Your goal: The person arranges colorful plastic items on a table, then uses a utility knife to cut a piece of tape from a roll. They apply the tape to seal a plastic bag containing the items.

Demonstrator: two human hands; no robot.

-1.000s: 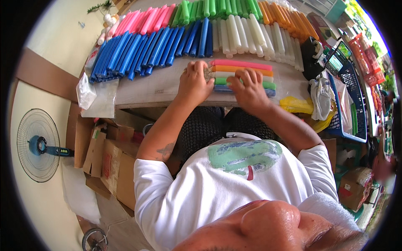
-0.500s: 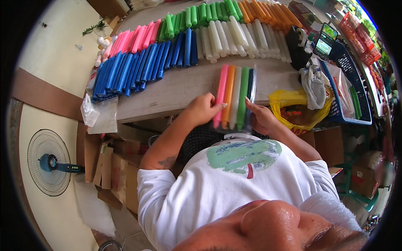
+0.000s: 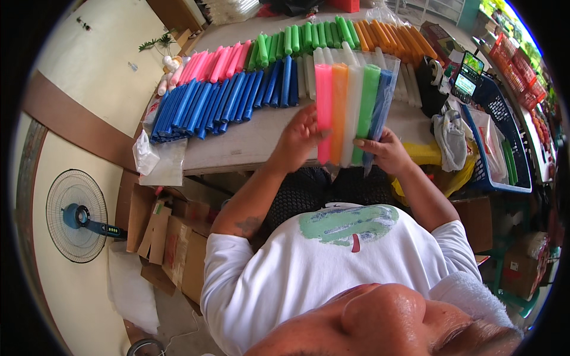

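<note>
A clear plastic pack of candles (image 3: pixel 351 113) stands tilted up in front of me, above the table's near edge. Inside it a pink, an orange, a white, a green and a blue candle lie side by side. My left hand (image 3: pixel 304 133) grips its pink side, thumb across the front. On the blue side, my right hand (image 3: pixel 386 152) pinches the lower part with the thumb in front; its other fingers are partly behind. Beyond the pack lie rows of blue candles (image 3: pixel 217 104), pink candles (image 3: pixel 222 62), green candles (image 3: pixel 297 38), orange candles (image 3: pixel 395 41) and partly hidden white candles (image 3: pixel 408 83).
The table (image 3: pixel 252 139) stretches away from me. At right are a yellow plastic bag (image 3: pixel 421 155), a grey cloth (image 3: pixel 449 139), a blue plastic basket (image 3: pixel 513 178) and a phone (image 3: pixel 468 76). Cardboard boxes (image 3: pixel 178 243) and a fan (image 3: pixel 77 216) stand at left.
Both hands have raised the pack of candles and moved it farther from my body, so it now covers part of the white row. The view has shifted slightly.
</note>
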